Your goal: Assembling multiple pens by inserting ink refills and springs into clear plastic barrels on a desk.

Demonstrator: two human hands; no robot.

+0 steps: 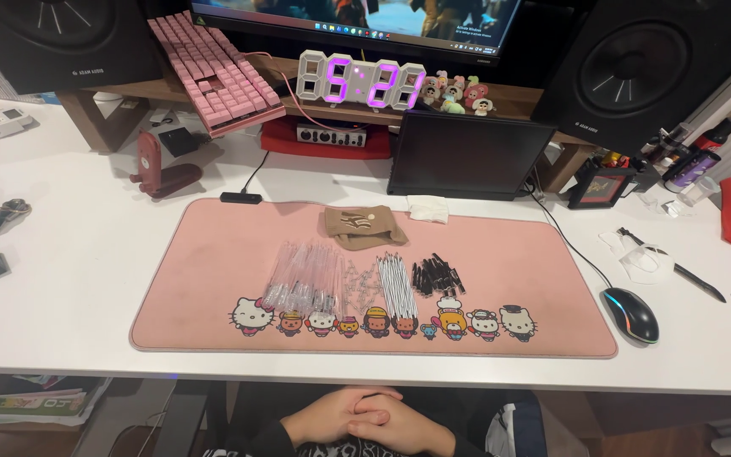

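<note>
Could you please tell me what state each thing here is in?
Hands: clasped together, empty.
Digital clock: lit.
Monitor: on.
Small screen: dark.
Mouse: glowing at its edge.
Pink keyboard: propped aslant.
Clear pen barrels: lying loose on the mat.

My hands [365,416] are bare: no gloves, rings or watch show on the fingers or on the part of the wrists in view. My left hand [336,415] comes out of a long black sleeve [255,440] that ends at the wrist, and my right hand [399,427] meets dark clothing at its wrist. Below the hands, the dark fabric carries a small white pattern [344,448], too cut off at the frame edge to make out.
</note>
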